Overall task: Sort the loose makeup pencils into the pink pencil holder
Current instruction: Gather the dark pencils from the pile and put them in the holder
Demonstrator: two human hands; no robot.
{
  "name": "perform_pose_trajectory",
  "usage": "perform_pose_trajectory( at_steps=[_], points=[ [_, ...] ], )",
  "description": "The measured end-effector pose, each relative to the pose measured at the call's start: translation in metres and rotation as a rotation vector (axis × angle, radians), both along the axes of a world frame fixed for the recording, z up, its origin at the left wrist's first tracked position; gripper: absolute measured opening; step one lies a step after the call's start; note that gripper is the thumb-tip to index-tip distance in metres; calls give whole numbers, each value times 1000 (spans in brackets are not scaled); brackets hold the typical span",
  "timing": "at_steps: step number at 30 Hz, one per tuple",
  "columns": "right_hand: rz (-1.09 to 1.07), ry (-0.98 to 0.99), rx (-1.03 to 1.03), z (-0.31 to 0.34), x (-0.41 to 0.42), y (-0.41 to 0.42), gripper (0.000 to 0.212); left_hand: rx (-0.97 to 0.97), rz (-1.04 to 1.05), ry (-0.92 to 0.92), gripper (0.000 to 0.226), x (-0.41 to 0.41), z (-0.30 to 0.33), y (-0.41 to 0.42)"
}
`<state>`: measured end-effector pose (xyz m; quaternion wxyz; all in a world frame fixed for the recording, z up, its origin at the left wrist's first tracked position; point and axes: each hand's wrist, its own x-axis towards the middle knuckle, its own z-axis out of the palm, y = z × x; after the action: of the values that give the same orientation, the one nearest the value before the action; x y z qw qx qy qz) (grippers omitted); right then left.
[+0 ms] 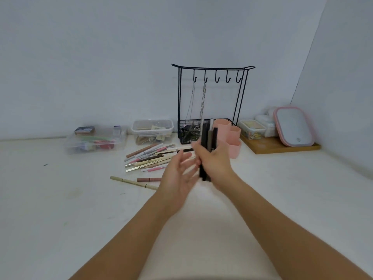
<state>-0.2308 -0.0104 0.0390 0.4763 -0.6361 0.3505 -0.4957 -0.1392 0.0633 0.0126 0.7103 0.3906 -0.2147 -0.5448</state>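
White tabletop (60, 199), plain wall behind: makeup pencils, sorting in progress.

Item: bundle of dark pencils (207, 150), upright, clamped in right hand (215, 162) at mid-length, just in front of pink pencil holder (232, 138). Left hand (179, 174) beside it, fingers spread, empty. Loose pencils (151, 158) heaped on table behind. Judged light, stiff, smooth-barrelled, liable to slip; best gripped mid-shaft.

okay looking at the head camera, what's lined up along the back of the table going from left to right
Clear plastic storage box → lidded clear container → black wire jewelry stand → pink pencil holder → small clear boxes on the wooden tray → pink-framed mirror.
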Motion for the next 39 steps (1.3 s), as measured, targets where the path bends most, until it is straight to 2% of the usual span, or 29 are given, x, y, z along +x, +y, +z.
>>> perform_pose_trajectory(
  at_steps=[3, 5, 7, 13, 16, 18, 23, 26, 28, 31, 33, 35, 39],
  points=[
    [-168, 280, -179, -2, -40, -60, 12, -18, 205, -434, 23, 6, 4, -8],
    [-194, 498, -193, -11, -62, -98, 7, -82, 309, -590, 21, 14, 2, -11],
    [-184, 667, -171, -22, -75, -127, 8, -118, 398, -671, 18, 22, -6, -15],
    [-142, 806, -128, -32, -79, -157, 22, -127, 434, -700, 18, 36, -34, -15],
    [-168, 812, -172, -31, -85, -140, 16, -141, 432, -710, 25, 36, -33, -14],
    [-161, 801, -167, -31, -90, -125, 23, -147, 416, -721, 27, 35, -33, -13],
    [-137, 815, -105, -30, -103, -87, 21, -125, 413, -746, 22, 36, -34, -14],
    [-109, 720, -65, -17, -112, -59, 14, -127, 405, -746, 26, 35, -35, -14],
    [-162, 570, -70, -4, -115, -50, 13, -137, 402, -760, 28, 35, -36, -14],
    [-225, 150, 6, 24, -120, -55, 19, -139, 403, -773, 27, 33, -34, -15],
    [-128, -148, 67, 47, -119, -63, 24, -131, 404, -765, 25, 34, -35, -15],
    [-72, -352, 137, 66, -111, -79, 25, -129, 395, -775, 19, 35, -36, -16],
    [-152, -395, 206, 70, -86, -120, 24, -153, 388, -821, 18, 35, -38, -16]
  ],
)
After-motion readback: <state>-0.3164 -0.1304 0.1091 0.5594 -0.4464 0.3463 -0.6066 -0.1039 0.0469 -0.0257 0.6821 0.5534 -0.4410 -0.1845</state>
